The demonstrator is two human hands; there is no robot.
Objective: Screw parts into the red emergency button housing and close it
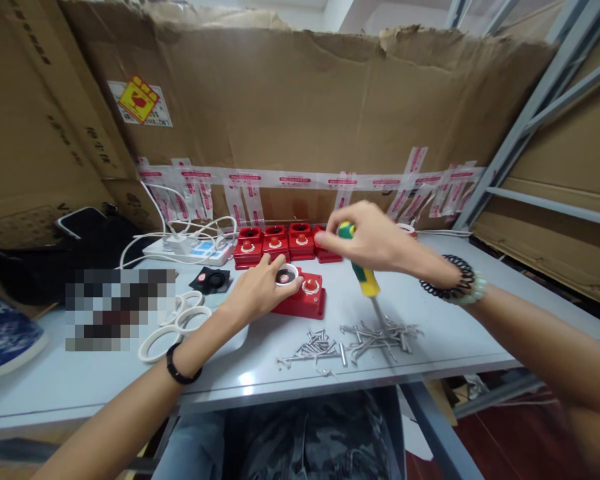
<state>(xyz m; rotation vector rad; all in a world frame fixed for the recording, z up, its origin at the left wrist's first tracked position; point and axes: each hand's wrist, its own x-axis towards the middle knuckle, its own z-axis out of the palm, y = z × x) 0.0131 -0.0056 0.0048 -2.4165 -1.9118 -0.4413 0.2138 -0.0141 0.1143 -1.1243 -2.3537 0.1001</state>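
My left hand (256,288) grips a white ring (287,285) between thumb and fingers. The ring sits around a dark round part on top of a red alarm-like box (300,308), which also carries a red dome. In my right hand (373,237) is a screwdriver (366,279) with a green and yellow handle, its shaft pointing down. The tip reaches a pile of long metal pieces (363,339), possibly screws with bits of thread; blur hides its exact contact. To the left of that pile lie small silver screws (316,344).
A row of similar red boxes (275,244) stands along the cardboard wall (300,100). White rings (161,343) and a black speaker-like part (213,280) lie left. Behind them is a power strip (207,252) with tangled cables. A metal shelf frame (510,127) rises right.
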